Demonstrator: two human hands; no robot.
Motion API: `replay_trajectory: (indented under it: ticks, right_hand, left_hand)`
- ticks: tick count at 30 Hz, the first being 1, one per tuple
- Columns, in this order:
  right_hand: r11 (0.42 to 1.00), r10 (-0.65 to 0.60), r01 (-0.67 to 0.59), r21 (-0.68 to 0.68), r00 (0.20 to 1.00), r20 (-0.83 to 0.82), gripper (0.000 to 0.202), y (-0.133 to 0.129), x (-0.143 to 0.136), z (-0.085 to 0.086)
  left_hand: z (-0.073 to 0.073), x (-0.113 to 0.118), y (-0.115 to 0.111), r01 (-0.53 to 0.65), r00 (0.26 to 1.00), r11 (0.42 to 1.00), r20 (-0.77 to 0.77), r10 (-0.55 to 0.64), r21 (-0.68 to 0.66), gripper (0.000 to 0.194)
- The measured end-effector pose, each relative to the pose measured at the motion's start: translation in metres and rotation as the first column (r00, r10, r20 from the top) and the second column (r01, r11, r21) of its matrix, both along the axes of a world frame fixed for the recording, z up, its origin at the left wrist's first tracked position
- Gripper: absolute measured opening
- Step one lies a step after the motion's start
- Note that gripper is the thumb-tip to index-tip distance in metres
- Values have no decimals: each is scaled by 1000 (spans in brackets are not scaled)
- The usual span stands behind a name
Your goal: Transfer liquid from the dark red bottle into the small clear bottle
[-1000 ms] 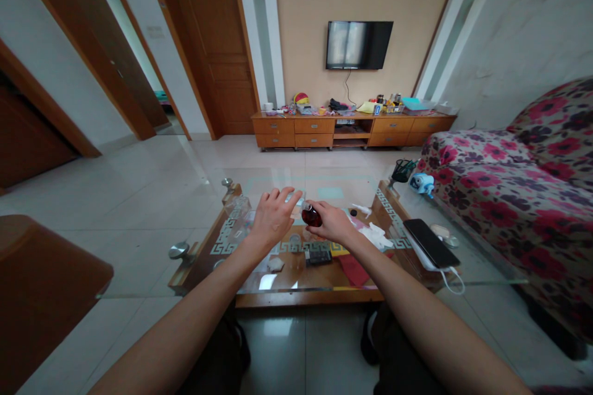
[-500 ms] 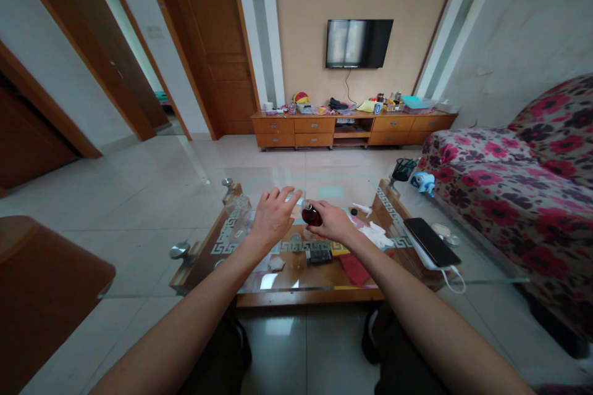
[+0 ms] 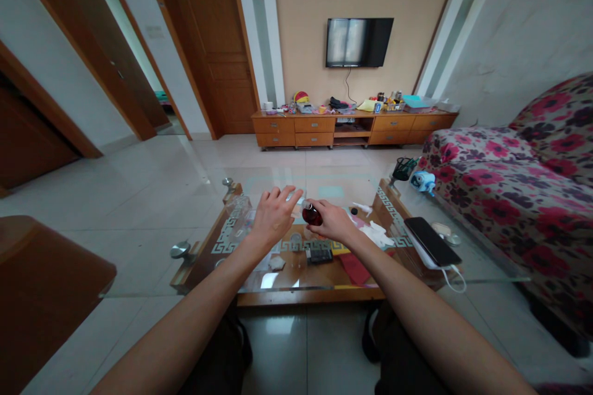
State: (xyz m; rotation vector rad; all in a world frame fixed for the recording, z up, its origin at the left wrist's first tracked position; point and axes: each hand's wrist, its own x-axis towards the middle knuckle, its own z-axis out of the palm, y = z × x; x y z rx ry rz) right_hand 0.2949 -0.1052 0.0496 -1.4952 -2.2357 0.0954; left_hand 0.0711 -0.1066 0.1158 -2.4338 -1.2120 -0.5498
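Observation:
My right hand (image 3: pixel 331 221) is closed round a small dark red bottle (image 3: pixel 311 214), which is tilted with its neck toward my left hand. My left hand (image 3: pixel 274 216) is just left of the bottle, its fingers curved round something clear that I cannot make out. Both hands are over the glass table top (image 3: pixel 287 281). A small black cap (image 3: pixel 354 212) and crumpled white tissue (image 3: pixel 377 234) lie to the right of my right hand. Nearer to me are a black box-like item (image 3: pixel 319 255) and a red sheet (image 3: pixel 354 268).
A black phone (image 3: pixel 433 242) with a white cable is at the table's right. Clear plastic (image 3: pixel 238 207) lies at the left. A flowered sofa (image 3: pixel 519 197) stands on the right, a brown stool-like piece (image 3: pixel 50 265) on the left. Beyond are a low cabinet (image 3: pixel 315 131) and a television (image 3: pixel 359 43).

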Motion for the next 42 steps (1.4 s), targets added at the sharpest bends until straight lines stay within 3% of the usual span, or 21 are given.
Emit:
replay_trajectory:
  ticks: [28, 42]
  right_hand:
    - [1000, 0, 0, 2, 1000, 28, 83, -3, 1, 5]
    - [1000, -6, 6, -7, 999, 32, 80, -3, 0, 5]
  left_hand:
    - [1, 3, 0, 9, 1000, 999, -12, -8, 36, 68]
    - [2, 3, -1, 9, 1000, 998, -25, -7, 70, 57]
